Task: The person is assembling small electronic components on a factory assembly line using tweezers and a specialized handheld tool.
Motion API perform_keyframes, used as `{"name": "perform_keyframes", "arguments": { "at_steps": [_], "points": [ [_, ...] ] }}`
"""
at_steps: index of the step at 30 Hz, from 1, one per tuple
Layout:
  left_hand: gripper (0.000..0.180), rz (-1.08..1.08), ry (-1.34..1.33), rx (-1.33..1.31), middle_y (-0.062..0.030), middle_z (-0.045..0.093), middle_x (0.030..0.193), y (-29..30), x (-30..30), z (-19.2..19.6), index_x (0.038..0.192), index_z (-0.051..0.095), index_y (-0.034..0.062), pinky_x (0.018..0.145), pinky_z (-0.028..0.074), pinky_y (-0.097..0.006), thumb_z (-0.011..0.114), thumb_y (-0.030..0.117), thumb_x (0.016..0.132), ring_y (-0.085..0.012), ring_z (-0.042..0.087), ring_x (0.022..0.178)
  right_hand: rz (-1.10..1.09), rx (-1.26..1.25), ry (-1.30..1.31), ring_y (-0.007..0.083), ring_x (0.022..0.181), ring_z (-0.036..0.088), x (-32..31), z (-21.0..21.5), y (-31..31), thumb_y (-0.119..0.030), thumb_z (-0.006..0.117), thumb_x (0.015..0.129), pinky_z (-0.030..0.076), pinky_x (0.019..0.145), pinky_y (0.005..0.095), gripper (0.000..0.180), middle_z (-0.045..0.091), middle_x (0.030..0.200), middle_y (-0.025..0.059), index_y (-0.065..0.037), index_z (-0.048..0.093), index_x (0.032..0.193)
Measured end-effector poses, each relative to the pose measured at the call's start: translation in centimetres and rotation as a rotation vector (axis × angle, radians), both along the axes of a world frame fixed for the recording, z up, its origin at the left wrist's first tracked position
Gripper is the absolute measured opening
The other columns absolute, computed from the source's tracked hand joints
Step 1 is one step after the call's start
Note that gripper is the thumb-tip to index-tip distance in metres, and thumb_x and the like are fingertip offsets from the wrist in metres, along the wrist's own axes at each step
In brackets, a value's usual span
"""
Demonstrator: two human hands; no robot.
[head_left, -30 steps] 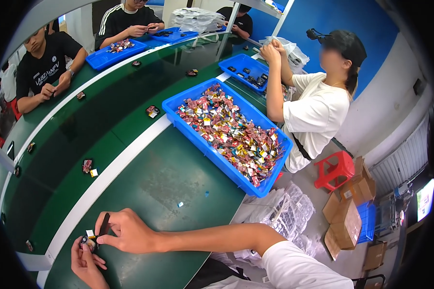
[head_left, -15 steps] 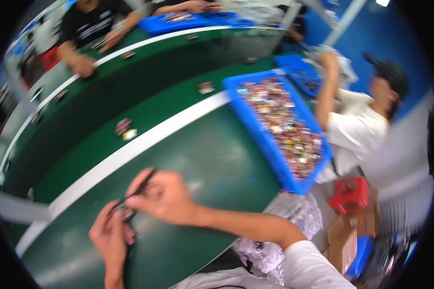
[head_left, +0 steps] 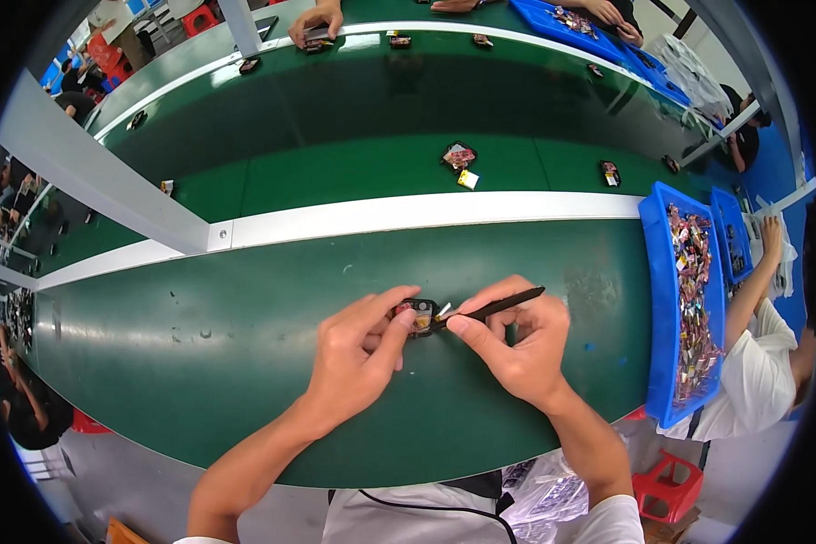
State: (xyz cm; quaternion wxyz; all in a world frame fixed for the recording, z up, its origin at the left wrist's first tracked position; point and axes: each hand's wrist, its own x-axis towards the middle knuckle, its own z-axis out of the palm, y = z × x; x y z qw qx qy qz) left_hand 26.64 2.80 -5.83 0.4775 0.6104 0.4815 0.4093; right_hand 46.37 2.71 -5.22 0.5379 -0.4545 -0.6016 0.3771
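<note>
Fingers of the left hand (head_left: 358, 354) are pinching a small black square part with an orange middle (head_left: 417, 316) against the dark green table (head_left: 245, 308), near its front edge. Fingers of the right hand (head_left: 515, 344) are closing round a thin black tool (head_left: 497, 306), its tip touching the part, while a long blue plastic tray of small mixed pieces (head_left: 659, 299) is sitting at the table's right edge

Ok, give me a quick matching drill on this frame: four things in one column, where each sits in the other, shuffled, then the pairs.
Things:
1. black tweezers
2. small black part
3. long blue tray
4. red stool

Places:
A. on the floor, lower right
B. pinched in the left hand
C. in the right hand
D. right end of the green table

Pairs: 1-C, 2-B, 3-D, 4-A
</note>
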Motion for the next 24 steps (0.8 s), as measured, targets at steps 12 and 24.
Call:
{"name": "perform_keyframes", "arguments": {
  "at_steps": [12,24],
  "points": [
    [0.023,0.031,-0.061,-0.042,-0.0090,0.069,0.078,-0.1,1.0,0.2,0.120,0.065,-0.0058,0.044,0.046,-0.021,0.059,0.003,0.099,-0.0095,0.064,0.058,-0.025,-0.058,-0.003,-0.0022,0.046,0.043,0.8,-0.4,0.0,0.000,0.080,0.081,0.026,0.042,0.0191,0.013,0.066,0.066,-0.0008,0.001,0.070,0.090],
    [0.021,0.042,-0.089,-0.015,-0.0104,0.071,0.081,-0.1,3.0,-0.2,0.115,0.068,-0.0048,0.043,0.047,-0.023,0.063,0.002,0.096,-0.0109,0.066,0.058,0.024,-0.301,0.190,-0.0042,0.051,0.039,2.7,-0.4,0.1,0.001,0.077,0.086,0.025,0.044,0.0177,0.011,0.068,0.073,0.0010,0.002,0.069,0.093]
  ]
}}
